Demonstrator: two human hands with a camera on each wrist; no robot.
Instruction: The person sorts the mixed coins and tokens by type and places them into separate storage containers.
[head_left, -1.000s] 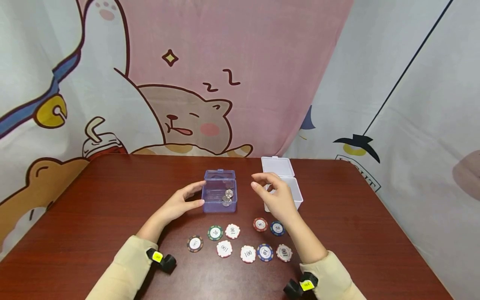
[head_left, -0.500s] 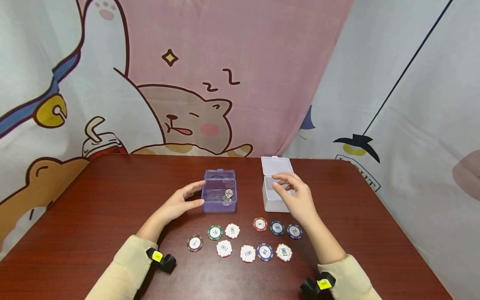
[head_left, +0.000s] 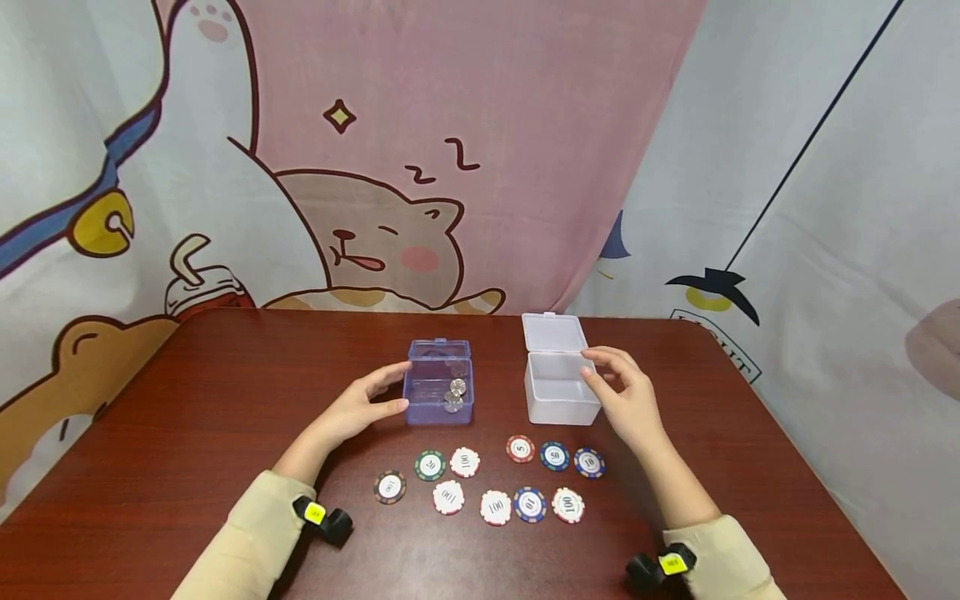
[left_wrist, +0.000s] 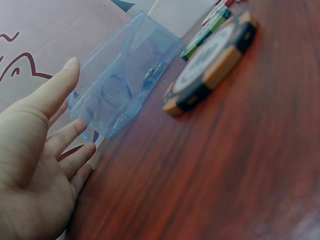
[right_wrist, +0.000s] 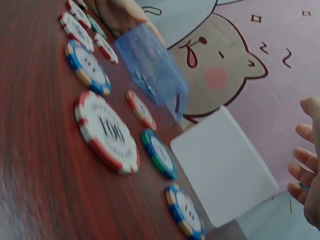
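Note:
My left hand [head_left: 351,412] rests its thumb and fingertips at the left side of a translucent blue plastic box [head_left: 429,414], its fingers fairly straight. The hinged lid of that box is up, and a few silver coins [head_left: 457,387] lie inside on the right. Beside the right wall of a white plastic box [head_left: 555,411] is my right hand [head_left: 632,406], thumb and fingers apart, fingertips right at the rim. This box also has its lid [head_left: 553,333] raised, and no contents show in it. In the right wrist view the fingers [right_wrist: 305,157] are spread and hold nothing.
Several poker chips lie flat in front of the boxes, among them a red one [head_left: 521,449], a green one [head_left: 431,466], a black-and-orange one [head_left: 390,487] and a white one [head_left: 568,505]. A printed cartoon curtain [head_left: 480,208] hangs behind the brown table [head_left: 262,375].
My right hand has moved rightward from over the white box's opening to its right side, uncovering the box and a blue chip. The left hand and blue box stay put.

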